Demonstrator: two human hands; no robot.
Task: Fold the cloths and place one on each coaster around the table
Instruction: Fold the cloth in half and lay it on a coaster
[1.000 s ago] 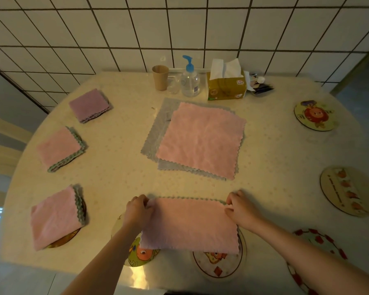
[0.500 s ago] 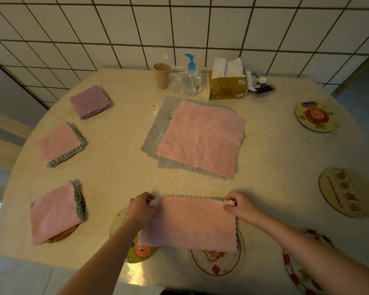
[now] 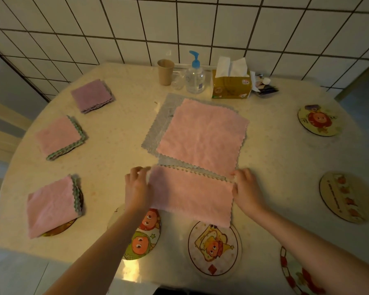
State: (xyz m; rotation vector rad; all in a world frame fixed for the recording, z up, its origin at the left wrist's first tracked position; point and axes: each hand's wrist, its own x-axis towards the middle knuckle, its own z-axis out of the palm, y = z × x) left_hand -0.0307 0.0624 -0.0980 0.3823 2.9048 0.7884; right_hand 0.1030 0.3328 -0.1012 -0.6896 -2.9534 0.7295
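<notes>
Our left hand (image 3: 136,188) and right hand (image 3: 246,191) each pinch an end of the half-folded pink cloth (image 3: 192,195), just nearer us than the flat cloth pile (image 3: 202,135). We should bring the ends together squarely, edges matched, then smooth it.

A round cream table (image 3: 271,162) with a faint speckled pattern is filling most of the view, its glossy top catching warm yellowish light. Beyond it a wall of white square tiles (image 3: 200,24) with dark grout is running across the back. Pale wooden furniture slats (image 3: 2,133) (perhaps a chair) are showing past the far-left rim, and grey floor (image 3: 364,86) is showing at far right.
</notes>
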